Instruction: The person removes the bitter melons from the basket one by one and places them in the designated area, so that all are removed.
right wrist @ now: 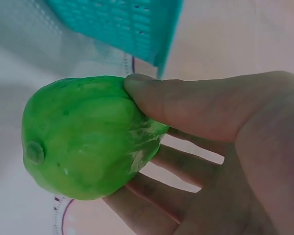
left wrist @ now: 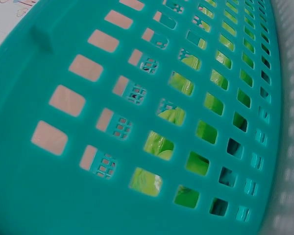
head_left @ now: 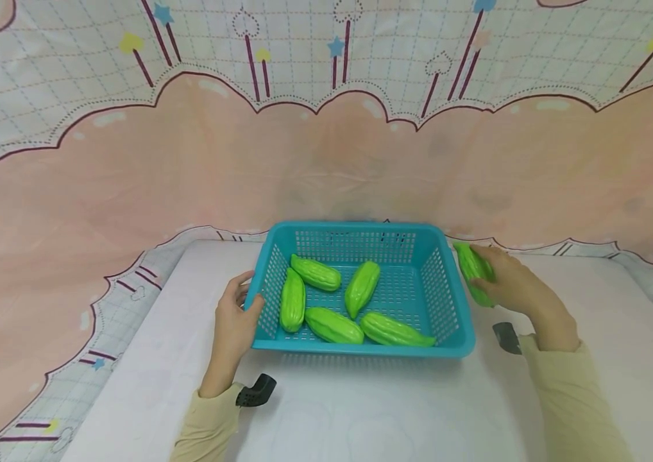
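The left sleeve (head_left: 208, 420) is light tan and wrinkly. Just beside it is a bent black piece (head_left: 257, 391). The right sleeve (head_left: 571, 391) is light tan too.

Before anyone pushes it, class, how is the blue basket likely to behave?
The basket seems stiff: its walls show no sag. Being wide and low, it would probably slide rather than tip. The rounded, loose gourds inside may roll.

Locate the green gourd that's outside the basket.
In the head view, the green gourd is right of centre, just outside the right side of the blue basket, gripped by the person's right hand.
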The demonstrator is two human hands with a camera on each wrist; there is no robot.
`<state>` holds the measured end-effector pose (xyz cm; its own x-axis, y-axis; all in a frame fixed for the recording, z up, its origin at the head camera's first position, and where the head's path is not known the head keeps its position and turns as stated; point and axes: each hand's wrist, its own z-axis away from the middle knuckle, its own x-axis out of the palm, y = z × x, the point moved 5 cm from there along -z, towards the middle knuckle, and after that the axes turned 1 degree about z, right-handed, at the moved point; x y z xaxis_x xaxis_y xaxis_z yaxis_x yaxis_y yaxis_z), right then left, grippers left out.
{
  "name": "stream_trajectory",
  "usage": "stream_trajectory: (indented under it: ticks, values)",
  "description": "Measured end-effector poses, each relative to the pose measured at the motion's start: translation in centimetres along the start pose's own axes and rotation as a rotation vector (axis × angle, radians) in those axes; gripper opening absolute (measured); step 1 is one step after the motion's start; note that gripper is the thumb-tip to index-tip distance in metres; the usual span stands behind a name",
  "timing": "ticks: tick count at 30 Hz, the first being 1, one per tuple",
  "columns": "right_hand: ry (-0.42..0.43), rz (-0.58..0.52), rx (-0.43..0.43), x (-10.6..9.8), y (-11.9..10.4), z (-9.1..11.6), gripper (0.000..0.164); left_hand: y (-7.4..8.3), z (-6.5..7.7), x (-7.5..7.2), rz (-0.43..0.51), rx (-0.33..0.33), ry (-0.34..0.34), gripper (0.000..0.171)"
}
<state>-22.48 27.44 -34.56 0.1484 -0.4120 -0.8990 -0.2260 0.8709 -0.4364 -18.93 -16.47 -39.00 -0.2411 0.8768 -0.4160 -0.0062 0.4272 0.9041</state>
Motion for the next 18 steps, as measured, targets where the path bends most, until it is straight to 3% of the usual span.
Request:
stream_trajectory:
  ticks: [18]
  values:
    - [0.0, -0.054, 0.02, 2.1, 2.9, -0.7, 0.064, 0.1, 0.1, 0.0, 0.006, 0.004, -0.005, 0.048]
